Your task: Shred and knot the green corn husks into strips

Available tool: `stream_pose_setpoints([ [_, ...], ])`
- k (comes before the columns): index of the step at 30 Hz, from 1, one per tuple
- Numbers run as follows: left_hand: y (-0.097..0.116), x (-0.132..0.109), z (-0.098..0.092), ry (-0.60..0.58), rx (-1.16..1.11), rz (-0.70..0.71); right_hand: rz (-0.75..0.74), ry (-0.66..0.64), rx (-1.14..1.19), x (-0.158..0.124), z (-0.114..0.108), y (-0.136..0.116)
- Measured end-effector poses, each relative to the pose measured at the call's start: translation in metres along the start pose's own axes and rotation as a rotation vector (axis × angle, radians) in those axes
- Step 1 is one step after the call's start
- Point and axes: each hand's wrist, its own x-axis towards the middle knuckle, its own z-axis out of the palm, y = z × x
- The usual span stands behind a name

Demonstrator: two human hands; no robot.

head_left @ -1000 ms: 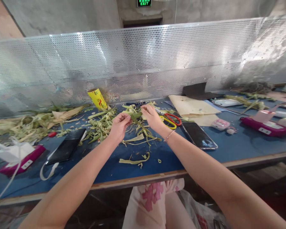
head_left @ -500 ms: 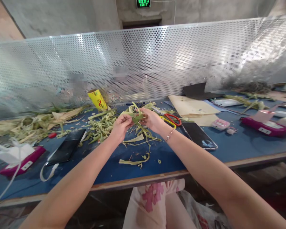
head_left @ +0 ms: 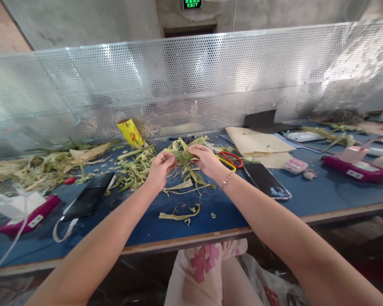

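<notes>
Between my two hands, just above the blue table (head_left: 223, 219), is a green strip of corn husk (head_left: 182, 156). My left hand (head_left: 161, 168) pinches its left end between thumb and fingers. On the right side my right hand (head_left: 204, 159) grips it with the fingers bent over it. A heap of curled, knotted husk pieces (head_left: 135, 170) lies left of my left hand. Loose husk strips (head_left: 180, 212) are scattered below the hands. Scissors with red and yellow handles (head_left: 231, 159) lie just beyond my right wrist, partly hidden by it.
Phones lie at left (head_left: 89, 197) and right (head_left: 266, 180). Magenta power strips (head_left: 32, 216) sit near both sides. A yellow tube (head_left: 130, 132) leans by the perforated metal screen (head_left: 191, 80). More husks (head_left: 51, 165) cover the far left; brown paper (head_left: 258, 142) lies at back right.
My hands have drawn slightly apart, and the husk between them shows more stretched out. My left hand has shifted a little left. Things on the table stay where they were.
</notes>
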Motion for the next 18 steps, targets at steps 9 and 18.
stream_pose_setpoints([
  [9,0.0006,0.0010,-0.0003,0.063,0.021,0.106,-0.063,0.124,-0.001,0.0030,-0.0007,0.0014],
  [18,-0.0009,0.0034,-0.0035,0.123,0.042,0.233,-0.195,0.140,-0.142,0.0078,-0.0041,0.0090],
])
